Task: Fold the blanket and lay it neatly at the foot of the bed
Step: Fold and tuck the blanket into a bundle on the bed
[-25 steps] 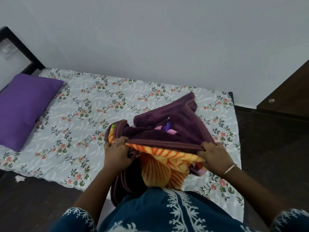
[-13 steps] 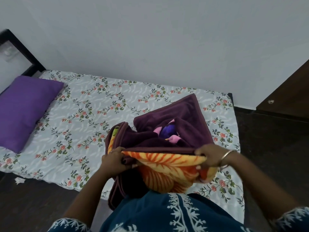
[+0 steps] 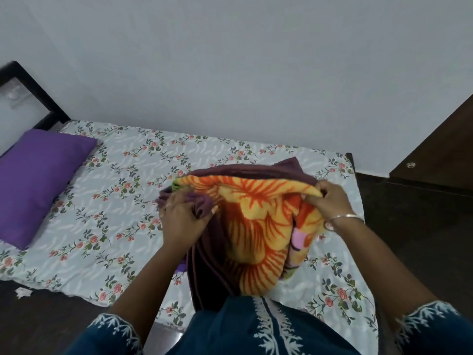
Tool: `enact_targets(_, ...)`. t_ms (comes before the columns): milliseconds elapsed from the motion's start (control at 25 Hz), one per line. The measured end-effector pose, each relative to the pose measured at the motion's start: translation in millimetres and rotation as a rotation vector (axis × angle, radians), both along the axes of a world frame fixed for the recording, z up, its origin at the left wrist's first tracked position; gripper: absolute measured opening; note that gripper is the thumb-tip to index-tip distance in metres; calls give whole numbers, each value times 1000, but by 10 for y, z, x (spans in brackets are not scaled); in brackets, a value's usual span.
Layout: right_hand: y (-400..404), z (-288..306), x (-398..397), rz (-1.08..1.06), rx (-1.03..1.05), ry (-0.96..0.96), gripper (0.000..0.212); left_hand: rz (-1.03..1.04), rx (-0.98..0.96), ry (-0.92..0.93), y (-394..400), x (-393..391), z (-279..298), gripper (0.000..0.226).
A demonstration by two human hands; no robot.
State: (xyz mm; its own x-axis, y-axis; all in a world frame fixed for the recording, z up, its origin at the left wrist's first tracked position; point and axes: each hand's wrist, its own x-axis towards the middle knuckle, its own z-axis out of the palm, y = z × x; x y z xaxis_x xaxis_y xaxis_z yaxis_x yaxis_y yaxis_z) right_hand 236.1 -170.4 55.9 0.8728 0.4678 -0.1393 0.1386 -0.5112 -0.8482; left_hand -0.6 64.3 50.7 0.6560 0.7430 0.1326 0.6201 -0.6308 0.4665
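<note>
Over the bed (image 3: 107,201), hands grip blanket (image 3: 256,226).

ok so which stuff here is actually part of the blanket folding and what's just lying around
Part of the job:
blanket, gripped along its top edge
left hand
right hand
bed, where it will be laid

Just lying about:
purple pillow
white scrap on the floor
dark wooden furniture

Blanket (image 3: 256,231), plush, showing a yellow-and-orange flower print with maroon backing and border, is hanging bunched over the near edge of the bed (image 3: 122,201), its upper fold lifting above the floral sheet while its lower part is draping down toward the person.
</note>
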Motion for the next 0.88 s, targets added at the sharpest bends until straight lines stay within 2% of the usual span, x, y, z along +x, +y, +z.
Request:
enact_targets(120, -180, -378, -226, 20, -265, -32, 24, -29, -54, 228, -93, -364, -445, 70)
enact_targets(240, -258, -479, -399, -15, -380, -33, 28, -50, -99, 332, -254, -557, -667, 71)
enact_targets(320, -206, -419, -492, 41, -387, -69, 31, -115, -48, 304, -373, -540, -699, 68)
enact_targets(480, 129, -227, -808, 247, -357, -227, 36, -396, 100, 75, -653, -181, -392, 49)
enact_targets(600, 377, -71, -1047, 385, -304, -424, 21, -615, 240, -47, -822, 55, -95, 31)
enact_targets(720, 367, 6, -1050, 535, -240, -539, 21, -684, 274, -14, -746, 61, -64, 30)
enact_targets(800, 300, 0, -1065, 718, -237, -686, 23, -792, 309, 68, -696, 24, -168, 32)
enact_targets(880, 275, -15, -1119, 864, -270, -866, 24, -886, 330, 151, -705, 9, -267, 48)
